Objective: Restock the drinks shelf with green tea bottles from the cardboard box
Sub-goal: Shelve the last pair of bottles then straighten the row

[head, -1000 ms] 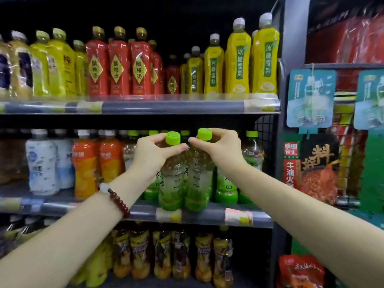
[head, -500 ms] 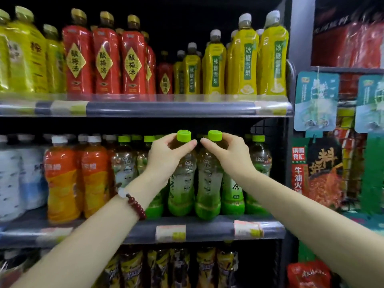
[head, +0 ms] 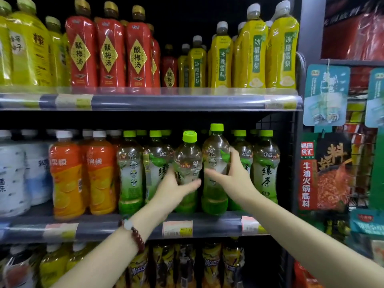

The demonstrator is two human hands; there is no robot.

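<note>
Two green tea bottles with lime caps stand at the front of the middle shelf. My left hand wraps around the body of the left bottle, which tilts slightly toward me. My right hand grips the body of the right bottle, which stands upright. More green tea bottles stand in rows to either side and behind. The cardboard box is out of view.
Orange drink bottles and white bottles fill the middle shelf to the left. The shelf above holds red and yellow bottles. A wire side panel closes the shelf on the right, with hanging packets beyond. Dark bottles stand below.
Both hands have slid down from the caps to the bodies of the two bottles. The bottles now rest on the shelf front, and the camera has moved closer.
</note>
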